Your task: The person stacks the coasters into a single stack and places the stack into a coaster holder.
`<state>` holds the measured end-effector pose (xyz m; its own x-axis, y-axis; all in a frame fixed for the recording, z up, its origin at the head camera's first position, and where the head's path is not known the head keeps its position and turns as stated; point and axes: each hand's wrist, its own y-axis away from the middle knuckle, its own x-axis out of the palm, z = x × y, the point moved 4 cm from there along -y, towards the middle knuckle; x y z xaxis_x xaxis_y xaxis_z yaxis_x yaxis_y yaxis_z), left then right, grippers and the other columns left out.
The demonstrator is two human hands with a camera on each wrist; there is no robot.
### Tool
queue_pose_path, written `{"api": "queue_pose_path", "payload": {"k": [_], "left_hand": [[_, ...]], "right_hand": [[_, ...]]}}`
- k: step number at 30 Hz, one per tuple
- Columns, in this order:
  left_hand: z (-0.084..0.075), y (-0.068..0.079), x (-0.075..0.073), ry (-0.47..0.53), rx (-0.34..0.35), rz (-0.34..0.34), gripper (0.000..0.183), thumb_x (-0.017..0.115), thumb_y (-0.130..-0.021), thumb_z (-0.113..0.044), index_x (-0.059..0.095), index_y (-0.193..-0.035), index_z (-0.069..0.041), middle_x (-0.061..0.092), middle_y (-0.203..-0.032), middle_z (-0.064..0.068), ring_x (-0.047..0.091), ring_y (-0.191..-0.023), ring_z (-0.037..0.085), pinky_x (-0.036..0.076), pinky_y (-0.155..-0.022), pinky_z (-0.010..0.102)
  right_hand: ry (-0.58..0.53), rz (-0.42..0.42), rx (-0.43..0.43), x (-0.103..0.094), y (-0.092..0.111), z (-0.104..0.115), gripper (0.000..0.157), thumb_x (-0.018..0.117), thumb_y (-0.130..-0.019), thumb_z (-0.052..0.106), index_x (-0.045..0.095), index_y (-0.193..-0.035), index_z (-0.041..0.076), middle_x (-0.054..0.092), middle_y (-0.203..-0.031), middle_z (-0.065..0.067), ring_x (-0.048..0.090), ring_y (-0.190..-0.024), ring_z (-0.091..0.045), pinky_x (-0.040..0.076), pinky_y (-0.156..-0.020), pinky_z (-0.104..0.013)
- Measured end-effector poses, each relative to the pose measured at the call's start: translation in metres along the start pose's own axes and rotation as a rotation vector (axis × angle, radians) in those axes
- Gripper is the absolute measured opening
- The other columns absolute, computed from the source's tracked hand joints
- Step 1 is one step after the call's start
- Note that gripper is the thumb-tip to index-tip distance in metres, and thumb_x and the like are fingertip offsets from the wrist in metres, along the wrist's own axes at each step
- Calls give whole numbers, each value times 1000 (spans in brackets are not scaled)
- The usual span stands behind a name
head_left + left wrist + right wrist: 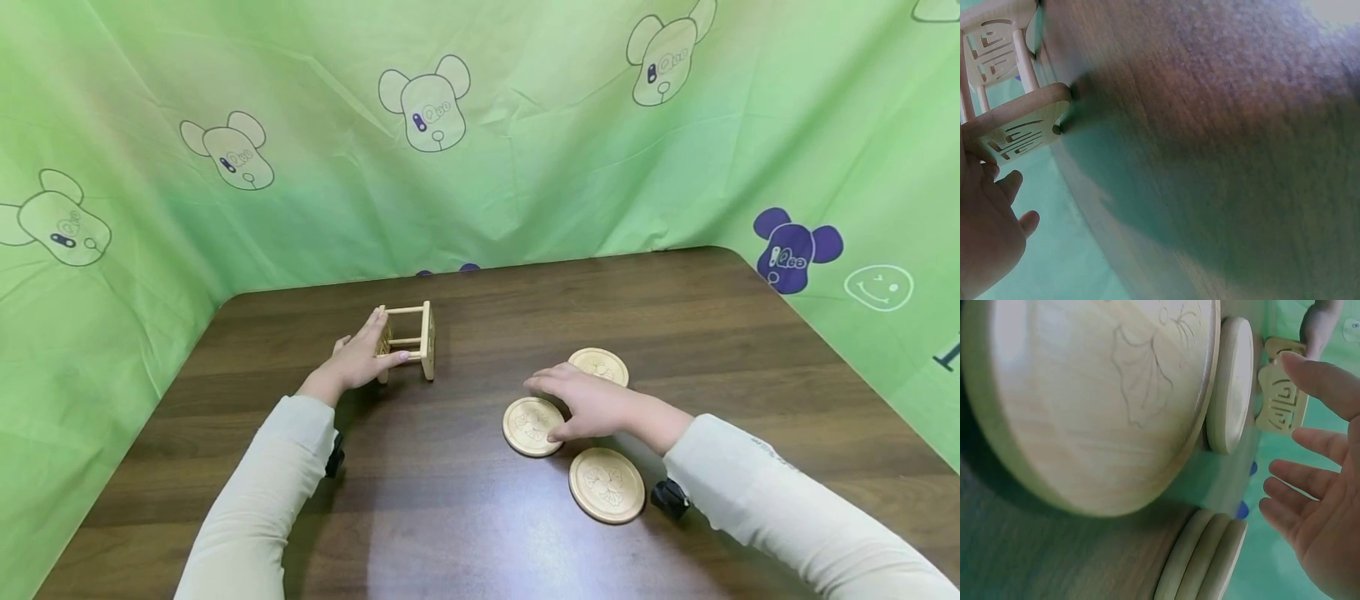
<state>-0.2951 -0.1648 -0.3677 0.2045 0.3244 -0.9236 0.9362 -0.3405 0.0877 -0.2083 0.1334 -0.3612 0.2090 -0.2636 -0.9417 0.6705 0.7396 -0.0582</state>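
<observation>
My left hand (356, 362) grips the near-left side of a small wooden coaster rack (428, 342), its thumb reaching across the front rod. Cut-out patterns mark the rack's side panels, joined by round rods; the left wrist view shows a panel (1022, 136) close beside my fingers. My right hand (592, 403) hovers palm down among round wooden coasters, fingers spread and holding nothing. Its thumb overlaps the left coaster (528, 422) in the head view. Closer to me lies another coaster (606, 486) with a carved leaf design. Behind the hand, partly covered, is a stack of coasters (1200, 562).
Everything stands on a dark brown wooden table (450, 517) with rounded far corners. A green curtain (322, 217) printed with cartoon bear heads hangs behind it and along both sides. Black wrist straps (670, 498) show below the light sleeves.
</observation>
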Motion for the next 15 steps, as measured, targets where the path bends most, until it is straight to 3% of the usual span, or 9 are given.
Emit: {"api": "queue_pose_path", "payload": {"k": [15], "left_hand": [[-1,2,-1,-6,3,7,92,37,-78,-64,-3,-139,-7,-5,-144,8,8,-129,22,8,-94,54]], "right_hand": [[-8,85,0,15,-6,8,70,73,-61,26,46,-120,0,48,-116,-13,41,-106,-28,33,-88,-40]]}}
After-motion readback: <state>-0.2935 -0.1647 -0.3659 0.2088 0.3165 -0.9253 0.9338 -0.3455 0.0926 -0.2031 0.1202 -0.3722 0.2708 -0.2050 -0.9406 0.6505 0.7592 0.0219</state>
